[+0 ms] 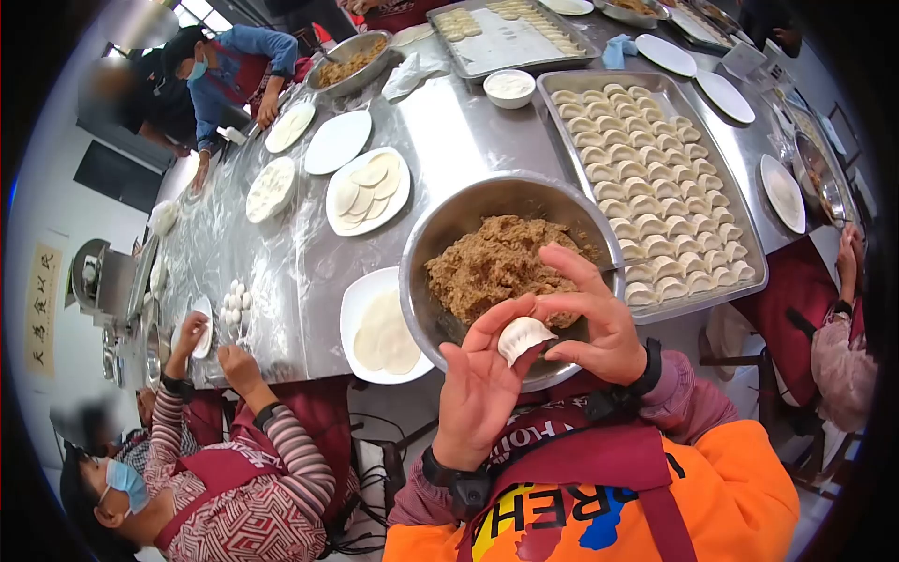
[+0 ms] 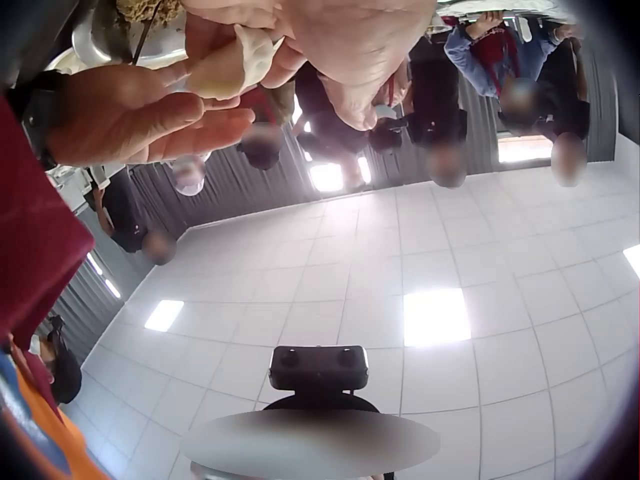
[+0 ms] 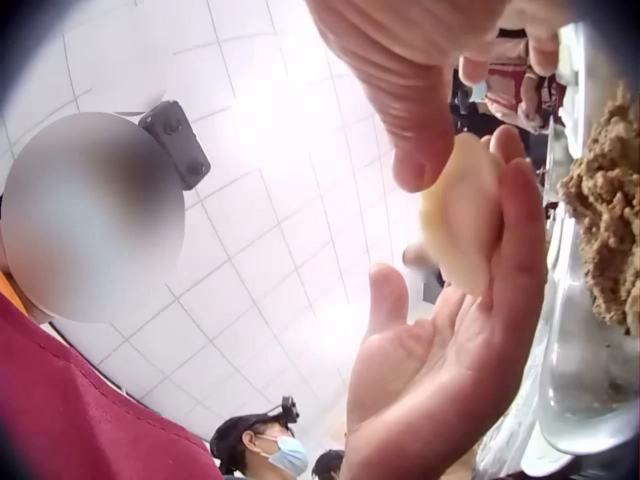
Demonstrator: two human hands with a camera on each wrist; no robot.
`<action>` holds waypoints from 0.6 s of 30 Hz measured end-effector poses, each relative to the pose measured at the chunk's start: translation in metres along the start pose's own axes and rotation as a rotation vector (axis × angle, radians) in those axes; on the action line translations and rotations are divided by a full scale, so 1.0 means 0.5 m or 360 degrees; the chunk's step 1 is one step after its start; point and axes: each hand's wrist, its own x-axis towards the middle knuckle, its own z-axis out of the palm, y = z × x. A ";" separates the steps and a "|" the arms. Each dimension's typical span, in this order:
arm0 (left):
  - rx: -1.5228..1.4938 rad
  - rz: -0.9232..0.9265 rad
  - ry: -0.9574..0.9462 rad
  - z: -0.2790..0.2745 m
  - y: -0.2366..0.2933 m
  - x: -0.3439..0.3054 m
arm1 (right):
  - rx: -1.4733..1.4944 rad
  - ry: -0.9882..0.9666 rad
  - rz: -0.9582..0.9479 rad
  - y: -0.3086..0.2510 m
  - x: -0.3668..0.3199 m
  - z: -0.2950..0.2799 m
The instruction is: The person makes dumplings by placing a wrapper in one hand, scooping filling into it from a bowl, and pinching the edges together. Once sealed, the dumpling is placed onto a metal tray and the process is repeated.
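Observation:
A pleated, folded dumpling point(image 1: 524, 339) lies on the fingers of the left hand point(image 1: 478, 398), above the near rim of a steel bowl point(image 1: 417, 234) of brown filling point(image 1: 496, 267). The left thumb stands apart from it. From the other side the right hand point(image 1: 604, 337) is held close, thumb beside the dumpling, fingers spread. The left wrist view has the dumpling point(image 2: 235, 68) between the left hand point(image 2: 350, 40) and right hand point(image 2: 135, 115). In the right wrist view, the right hand point(image 3: 400, 70) has its thumb at the dumpling's point(image 3: 468, 215) upper edge, over the left hand point(image 3: 440, 370); whether they touch is unclear.
Right of the bowl, a large tray point(image 1: 757, 281) holds rows of dumplings. Plates of wrappers point(image 1: 386, 337) stand left, with a white bowl point(image 1: 509, 86) behind. A stick-like handle point(image 1: 613, 269) extends over the bowl's right rim. Another person point(image 1: 234, 468) sits at left.

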 end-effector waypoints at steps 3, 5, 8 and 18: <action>-0.0029 0.0013 0.0003 0.005 -0.001 0.006 | -0.0070 0.0053 -0.0078 0.003 -0.012 -0.007; -0.0077 -0.0011 -0.0022 0.006 -0.006 0.009 | -0.0073 0.0044 -0.0094 -0.002 -0.011 -0.007; -0.0134 -0.0064 -0.0028 0.008 -0.015 0.012 | -0.0030 0.0007 -0.0090 -0.004 -0.007 -0.002; -0.0368 -0.0234 0.0022 -0.006 -0.054 0.010 | 0.0008 0.0128 -0.0124 0.032 -0.020 0.025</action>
